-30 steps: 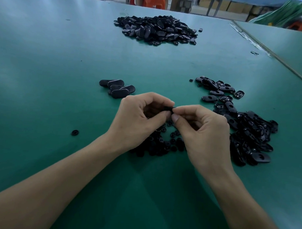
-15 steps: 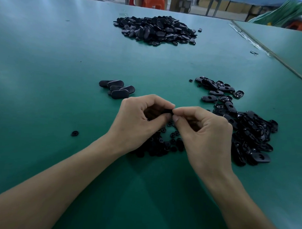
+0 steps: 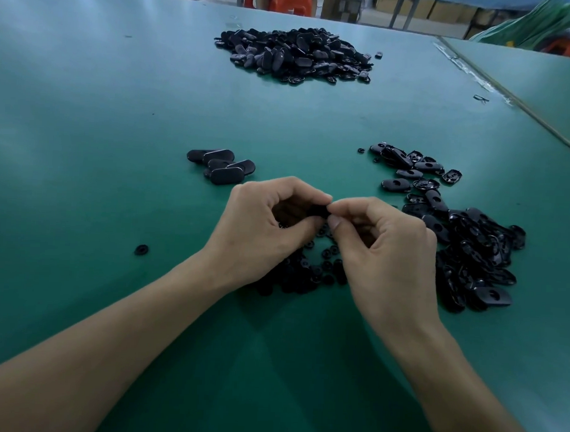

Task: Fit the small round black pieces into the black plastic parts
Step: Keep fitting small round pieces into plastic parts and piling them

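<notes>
The left hand (image 3: 264, 228) and right hand (image 3: 382, 248) met above the surface (image 3: 84, 176), both pinching one black part (image 3: 317, 211). Pressing the round piece in straight would likely seat it best. More pieces (image 3: 307, 274) lay just under the hands.

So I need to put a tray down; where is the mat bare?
Bare: left of the lone round piece, and between the far pile and small stack. Crowded: right pile and under both hands.
</notes>
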Available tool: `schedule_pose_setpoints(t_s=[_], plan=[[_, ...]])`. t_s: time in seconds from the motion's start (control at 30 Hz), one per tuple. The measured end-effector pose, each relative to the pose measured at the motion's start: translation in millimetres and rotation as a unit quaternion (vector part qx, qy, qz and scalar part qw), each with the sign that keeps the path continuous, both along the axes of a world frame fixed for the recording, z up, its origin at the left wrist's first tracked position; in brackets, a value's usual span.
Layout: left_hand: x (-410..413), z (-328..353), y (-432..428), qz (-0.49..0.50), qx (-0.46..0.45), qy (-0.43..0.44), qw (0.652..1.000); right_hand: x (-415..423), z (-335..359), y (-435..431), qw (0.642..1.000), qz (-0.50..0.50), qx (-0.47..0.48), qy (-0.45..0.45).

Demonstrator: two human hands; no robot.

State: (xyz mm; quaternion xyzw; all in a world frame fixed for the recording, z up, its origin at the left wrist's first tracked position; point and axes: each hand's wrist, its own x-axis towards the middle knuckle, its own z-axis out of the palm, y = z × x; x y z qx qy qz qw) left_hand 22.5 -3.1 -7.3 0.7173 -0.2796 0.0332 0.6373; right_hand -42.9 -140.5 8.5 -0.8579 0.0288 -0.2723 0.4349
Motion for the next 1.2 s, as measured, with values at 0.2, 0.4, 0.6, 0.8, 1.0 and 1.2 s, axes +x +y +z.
schedule_pose_setpoints(t_s=[0.2, 0.4, 0.6, 0.8, 1.0, 1.2], plan=[[0.2, -2.5, 0.1, 0.014, 0.028, -0.025, 0.999, 0.3, -2.1, -1.7, 0.998, -0.024, 0.043, 0.039], [0.8, -1.8, 2.3, 0.037, 0.129, -0.144, 0.981, -2.9, -1.9, 1.0, 0.999, -0.033, -0.02, 0.031], [-1.4, -3.4, 0.9, 0.057, 0.153, -0.192, 0.968, -3.5, -2.3, 1.1, 0.999, -0.018, -0.039, 0.016], [-1.2, -2.4, 2.3, 0.102, 0.151, -0.19, 0.965, -2.2, -1.6, 3.3, 0.999, 0.022, -0.017, 0.027], [0.9, -2.2, 2.3, 0.087, 0.084, -0.082, 0.989, 0.5, -2.2, -3.5, 1.0, 0.008, 0.006, 0.02], [2.7, 0.9, 1.5, 0.007, -0.028, 0.047, 0.998, 1.2, -1.6, -12.5, 1.0, 0.015, -0.011, 0.0]])
